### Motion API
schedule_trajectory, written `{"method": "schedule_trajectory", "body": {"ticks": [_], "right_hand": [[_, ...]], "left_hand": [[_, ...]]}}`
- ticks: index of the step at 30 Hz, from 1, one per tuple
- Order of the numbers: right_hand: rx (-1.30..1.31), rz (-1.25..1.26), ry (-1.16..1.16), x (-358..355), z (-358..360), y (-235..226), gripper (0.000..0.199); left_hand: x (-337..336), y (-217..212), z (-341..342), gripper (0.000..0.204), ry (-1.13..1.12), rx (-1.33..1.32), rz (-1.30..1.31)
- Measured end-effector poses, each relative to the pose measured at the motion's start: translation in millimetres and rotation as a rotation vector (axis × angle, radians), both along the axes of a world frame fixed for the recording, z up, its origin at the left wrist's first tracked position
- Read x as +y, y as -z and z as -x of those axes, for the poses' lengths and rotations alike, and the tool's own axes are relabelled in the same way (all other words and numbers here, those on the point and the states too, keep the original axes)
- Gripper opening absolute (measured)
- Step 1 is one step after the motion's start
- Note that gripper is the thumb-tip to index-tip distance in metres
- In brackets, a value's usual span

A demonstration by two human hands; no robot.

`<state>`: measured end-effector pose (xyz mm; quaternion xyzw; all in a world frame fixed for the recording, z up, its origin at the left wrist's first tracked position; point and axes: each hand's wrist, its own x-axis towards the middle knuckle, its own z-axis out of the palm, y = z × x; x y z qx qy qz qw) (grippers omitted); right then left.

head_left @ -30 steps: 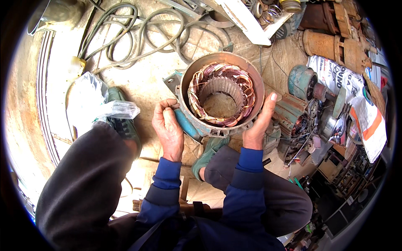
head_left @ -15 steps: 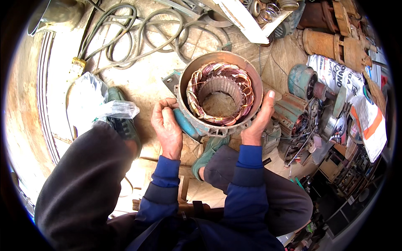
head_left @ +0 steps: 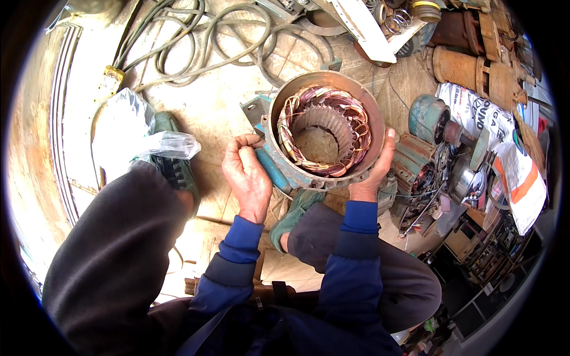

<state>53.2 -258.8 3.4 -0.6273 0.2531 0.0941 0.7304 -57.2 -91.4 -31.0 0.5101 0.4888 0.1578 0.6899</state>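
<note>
A round motor housing (head_left: pixel 373 113), rusty inside and blue-green outside, is between my hands with its open end facing up. Inside it, a ring of copper windings (head_left: pixel 288 142) surrounds the slotted stator core (head_left: pixel 339 133); floor-coloured ground shows through the bore. My left hand (head_left: pixel 248 181) is closed at the housing's left side, fingers curled at the edge by a blue-green foot (head_left: pixel 273 169). On the right, my right hand (head_left: pixel 374 175) clasps the outer wall, thumb pointing up along the rim; its other fingers are hidden behind the housing.
A grey cable (head_left: pixel 208 44) lies coiled on the tiled floor beyond the housing. Beside my left shoe (head_left: pixel 172 160) is a clear plastic bag (head_left: pixel 122 139). Rusty motor bodies (head_left: pixel 460 65), a finned blue-green motor (head_left: pixel 412 157) and a white sack (head_left: pixel 522 184) crowd the right side.
The housing has shifted slightly to the right with both hands and tipped a little, so more of its left outer wall shows. Both hands keep their places on it.
</note>
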Motion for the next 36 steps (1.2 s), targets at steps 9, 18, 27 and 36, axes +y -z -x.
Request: {"method": "schedule_trajectory", "body": {"ticks": [9, 18, 27, 36], "right_hand": [[-0.101, 0.166, 0.015, 12, -5, -5, 0.048], [-0.061, 0.131, 0.059, 18, -7, -8, 0.049], [-0.068, 0.172, 0.040, 19, -6, -10, 0.049], [-0.045, 0.181, 0.066, 16, -5, -7, 0.048]], "left_hand": [[-1, 3, 0, 0.025, -0.038, 0.014, 0.046], [5, 3, 2, 0.024, 0.031, 0.015, 0.076], [18, 26, 13, 0.037, 0.147, -0.160, 0.133], [10, 10, 6, 0.030, 0.096, -0.014, 0.090]]}}
